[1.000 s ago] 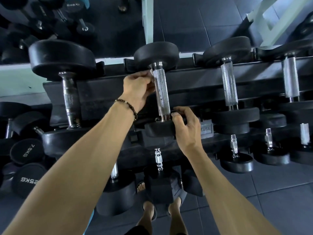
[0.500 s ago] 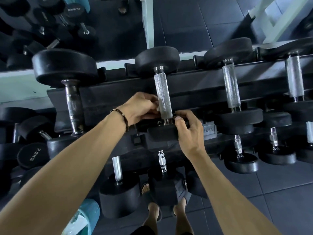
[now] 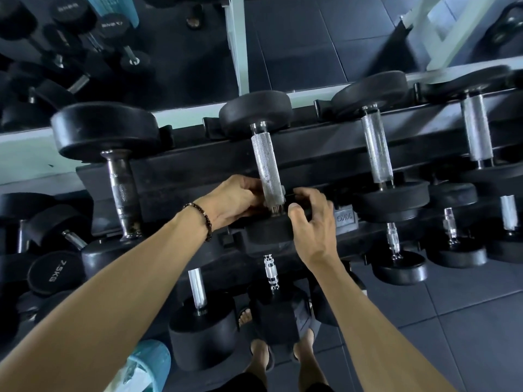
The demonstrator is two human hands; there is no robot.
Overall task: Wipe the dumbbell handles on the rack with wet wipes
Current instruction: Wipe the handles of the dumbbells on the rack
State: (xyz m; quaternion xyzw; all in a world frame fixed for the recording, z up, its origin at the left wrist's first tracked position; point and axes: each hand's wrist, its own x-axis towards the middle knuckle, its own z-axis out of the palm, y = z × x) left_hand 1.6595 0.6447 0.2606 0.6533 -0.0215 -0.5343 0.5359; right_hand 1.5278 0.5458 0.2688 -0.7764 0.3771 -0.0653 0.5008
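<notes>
Down the handle (image 3: 267, 165) the left hand (image 3: 236, 198) has slid, from up by the far weight a second ago to the near end now, while the right hand (image 3: 310, 219) has kept its place on the near weight (image 3: 271, 230).

Nearest, by the person's feet, a pale blue tub (image 3: 150, 363) stands on the floor at the lower left; it may hold the wipes, but that cannot be told. Above it lie the lower-tier dumbbells with short shiny handles.

At mid-height the two hands meet on the middle dumbbell of the top tier of the rack (image 3: 325, 154). The left hand's fingers are curled round the bottom of the handle, just above the near weight; a wipe is presumably under them, but none shows. The right hand's thumb and fingers are curled over the rim of the near weight, seemingly to steady it.

Farther back, the handle's bare knurled metal runs up to the far weight, against the mirror.

As for progress: this handle looks close to done, the stroke having reached its end. Whether the darker handle (image 3: 123, 190) to the left or the two bright ones (image 3: 376, 154) to the right are wiped cannot be judged; nor can the lower tiers.
</notes>
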